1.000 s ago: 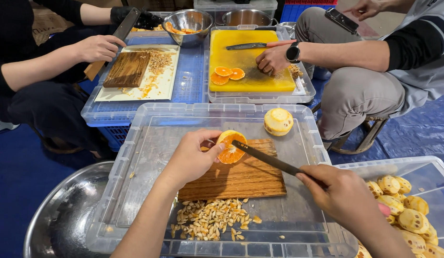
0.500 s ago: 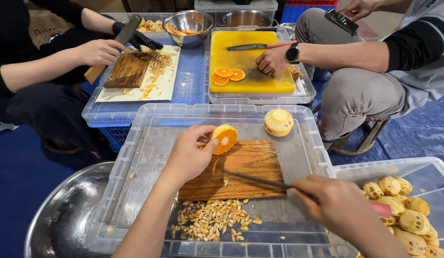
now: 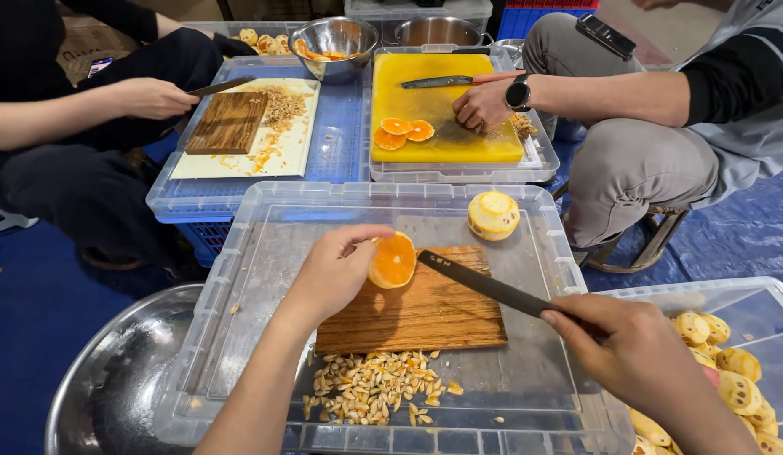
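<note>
Orange half (image 3: 393,259) (cut face up) in left hand (image 3: 331,274)

A peeled fruit (image 3: 493,215) is seen upright near the far right corner of the clear lid. A heap of pale seeds (image 3: 370,389) is spread along its near edge. Beyond, a yellow cutting board (image 3: 459,135) carrying orange slices (image 3: 406,132) is seen, with two steel bowls (image 3: 336,38) behind and a tub of peeled fruit (image 3: 732,379) at right.
</note>
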